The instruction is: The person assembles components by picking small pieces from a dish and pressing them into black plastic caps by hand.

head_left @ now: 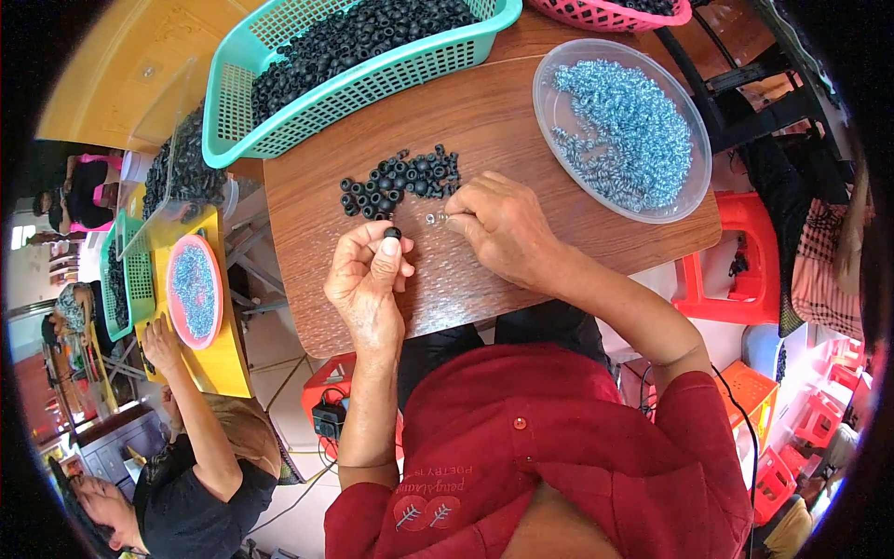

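While our left hand (368,279) pinches 1 black bead (393,233) and our right (498,224) nips a small screw (438,219) — either could slip and roll into the loose pile (402,182).

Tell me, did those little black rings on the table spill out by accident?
Nothing looks spilled. The black rings sit in one small pile on the wooden table, just ahead of the hands. The left hand pinches one ring, and the teal basket and clear dish stand upright.

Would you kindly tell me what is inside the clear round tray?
The clear round tray holds a heap of small blue-silver metal screws. Whatever lies beneath the heap is covered.
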The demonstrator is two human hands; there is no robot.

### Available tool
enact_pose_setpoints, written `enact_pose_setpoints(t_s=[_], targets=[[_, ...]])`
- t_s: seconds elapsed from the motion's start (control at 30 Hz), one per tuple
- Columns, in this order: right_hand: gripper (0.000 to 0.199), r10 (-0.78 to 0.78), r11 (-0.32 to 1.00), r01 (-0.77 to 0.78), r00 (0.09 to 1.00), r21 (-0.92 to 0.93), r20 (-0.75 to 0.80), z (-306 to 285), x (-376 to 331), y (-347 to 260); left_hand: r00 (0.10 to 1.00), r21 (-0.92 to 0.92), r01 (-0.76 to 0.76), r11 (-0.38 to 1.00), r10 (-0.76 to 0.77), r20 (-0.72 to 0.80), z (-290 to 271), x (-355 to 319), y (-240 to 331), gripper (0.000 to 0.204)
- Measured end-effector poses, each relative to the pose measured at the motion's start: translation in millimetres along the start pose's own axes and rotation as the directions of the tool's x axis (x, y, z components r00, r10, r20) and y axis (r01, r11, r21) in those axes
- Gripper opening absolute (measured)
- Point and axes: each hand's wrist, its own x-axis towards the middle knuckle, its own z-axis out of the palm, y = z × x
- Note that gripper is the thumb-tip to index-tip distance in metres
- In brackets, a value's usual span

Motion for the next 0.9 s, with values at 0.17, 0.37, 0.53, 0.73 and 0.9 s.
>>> enact_pose_setpoints(t_s=[0.17,0.37,0.53,0.73,0.9], targets=[[0.007,0.063,0.991,-0.067,0.997,0.115,0.039,-13.2,1.6,-20.0,0.988,-0.239,0.126,0.963,-0.102,0.114,2.2,-2.6,1.7,0.018],[0.009,0.202,0.924,-0.237,0.969,0.301,0.144,-27.0,5.2,-38.8,0.977,-0.318,0.142,0.938,-0.081,0.197,8.0,-8.2,0.9,0.019],[0.016,0.275,0.858,-0.333,0.941,0.392,0.198,-30.7,5.4,-41.6,0.977,-0.232,0.019,0.973,0.032,0.211,10.1,-12.0,-1.1,0.020],[0.009,0.359,0.764,-0.493,0.861,0.418,0.360,-34.5,4.7,-42.4,0.974,-0.113,-0.043,0.993,0.067,0.217,9.1,-15.2,-2.9,0.020],[0.009,0.363,0.779,-0.486,0.865,0.397,0.347,-34.2,2.3,-43.3,0.975,-0.090,-0.045,0.995,0.063,0.214,9.6,-17.8,-2.1,0.019]])
